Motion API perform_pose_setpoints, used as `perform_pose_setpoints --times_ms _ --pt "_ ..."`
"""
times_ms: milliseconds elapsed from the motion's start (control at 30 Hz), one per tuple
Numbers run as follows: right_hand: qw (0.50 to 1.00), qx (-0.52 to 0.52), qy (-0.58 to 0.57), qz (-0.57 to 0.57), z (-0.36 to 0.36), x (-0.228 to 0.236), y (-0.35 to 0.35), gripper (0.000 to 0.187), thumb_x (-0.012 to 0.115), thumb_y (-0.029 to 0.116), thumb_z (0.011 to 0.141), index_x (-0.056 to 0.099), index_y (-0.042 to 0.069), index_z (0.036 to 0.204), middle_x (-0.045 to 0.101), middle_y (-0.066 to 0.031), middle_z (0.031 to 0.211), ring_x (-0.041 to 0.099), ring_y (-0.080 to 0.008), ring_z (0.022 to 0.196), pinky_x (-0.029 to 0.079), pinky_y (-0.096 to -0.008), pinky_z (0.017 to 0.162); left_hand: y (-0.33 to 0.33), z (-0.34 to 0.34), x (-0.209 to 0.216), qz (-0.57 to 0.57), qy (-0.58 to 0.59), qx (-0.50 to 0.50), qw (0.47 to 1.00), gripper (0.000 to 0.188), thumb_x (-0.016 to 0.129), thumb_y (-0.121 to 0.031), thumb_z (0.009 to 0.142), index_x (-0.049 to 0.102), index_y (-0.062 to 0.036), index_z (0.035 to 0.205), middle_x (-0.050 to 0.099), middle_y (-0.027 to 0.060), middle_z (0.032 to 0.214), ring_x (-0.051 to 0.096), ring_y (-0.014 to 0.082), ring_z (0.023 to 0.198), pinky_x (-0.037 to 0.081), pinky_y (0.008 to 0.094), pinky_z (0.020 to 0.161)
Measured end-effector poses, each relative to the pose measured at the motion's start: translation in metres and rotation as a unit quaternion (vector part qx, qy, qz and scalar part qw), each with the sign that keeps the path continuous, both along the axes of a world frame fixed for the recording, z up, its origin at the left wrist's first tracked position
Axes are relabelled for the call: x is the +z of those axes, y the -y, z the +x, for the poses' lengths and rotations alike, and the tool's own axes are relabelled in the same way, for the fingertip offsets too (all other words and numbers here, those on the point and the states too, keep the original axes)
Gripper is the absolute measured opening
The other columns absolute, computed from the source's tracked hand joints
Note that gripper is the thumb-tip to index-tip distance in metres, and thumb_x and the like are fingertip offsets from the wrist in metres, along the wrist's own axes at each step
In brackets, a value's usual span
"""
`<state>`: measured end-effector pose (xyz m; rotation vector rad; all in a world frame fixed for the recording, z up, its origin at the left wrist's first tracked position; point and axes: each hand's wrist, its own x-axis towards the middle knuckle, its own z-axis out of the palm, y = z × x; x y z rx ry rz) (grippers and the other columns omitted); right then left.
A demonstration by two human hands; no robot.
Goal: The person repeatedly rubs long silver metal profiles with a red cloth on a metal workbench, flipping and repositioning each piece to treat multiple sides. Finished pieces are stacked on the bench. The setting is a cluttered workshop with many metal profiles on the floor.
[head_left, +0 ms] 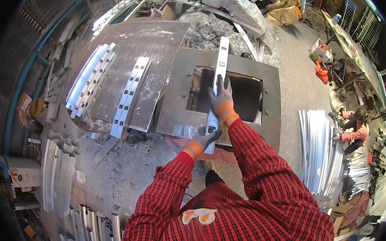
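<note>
A long silvery metal profile [222, 56] with square holes lies slantwise across the rectangular opening of a grey metal frame [270, 84]. My right hand [222, 98], in a grey and orange glove, holds it around its middle, thumb on one side and fingers along the top. Closer to me, my left hand [199, 144], gloved alike, grips the near end. Bolts stand on the frame around the dark opening. On the brown metal table [149, 41] to the left lie a pair of similar holed profiles [129, 96] and a stack of several more [91, 81].
Bundles of long metal profiles [317, 146] rest on the floor at right, where another person [356, 129] crouches beside them. More profiles [90, 228] stand at lower left. Plastic sacks [241, 13] and scrap lie beyond the frame. A grey box [23, 171] sits at far left.
</note>
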<state>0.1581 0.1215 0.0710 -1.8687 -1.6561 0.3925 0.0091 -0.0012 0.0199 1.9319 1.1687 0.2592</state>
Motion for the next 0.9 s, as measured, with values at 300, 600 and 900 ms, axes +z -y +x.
perform_pose_setpoints --times_ms 300,600,900 --pt "0.993 0.032 0.073 -0.088 -0.022 -0.021 0.086 0.081 0.061 0.033 0.089 0.024 0.017 0.159 0.019 -0.0278 0.161 0.025 -0.042 0.148 0.038 -0.0481 0.113 0.1 0.006 0.002 -0.29 0.311 0.273 0.863 0.08 0.082 -0.046 0.08 0.047 -0.0037 0.137 0.06 0.0135 0.128 0.059 0.0225 0.116 0.049 0.0363 0.096" --pt "0.993 0.097 0.066 -0.027 -0.069 -0.048 0.223 0.08 0.059 0.024 0.087 0.023 0.011 0.158 0.016 -0.0289 0.161 0.02 -0.0504 0.147 0.033 -0.0495 0.116 0.245 -0.037 -0.18 -0.268 0.304 0.266 0.875 0.092 0.09 -0.049 0.069 0.05 0.0054 0.132 0.064 0.0131 0.116 0.063 0.0204 0.102 0.052 0.0355 0.088" --pt "0.892 0.028 -0.45 0.021 -0.043 -0.099 0.26 0.083 0.081 0.03 0.084 0.033 0.004 0.147 0.05 -0.0163 0.134 0.052 -0.0268 0.119 0.048 -0.0402 0.096 0.243 -0.039 -0.085 -0.189 0.173 0.275 0.927 0.1 0.079 -0.07 0.069 0.052 0.0057 0.129 0.066 0.0193 0.117 0.065 0.0302 0.108 0.05 0.0381 0.093"
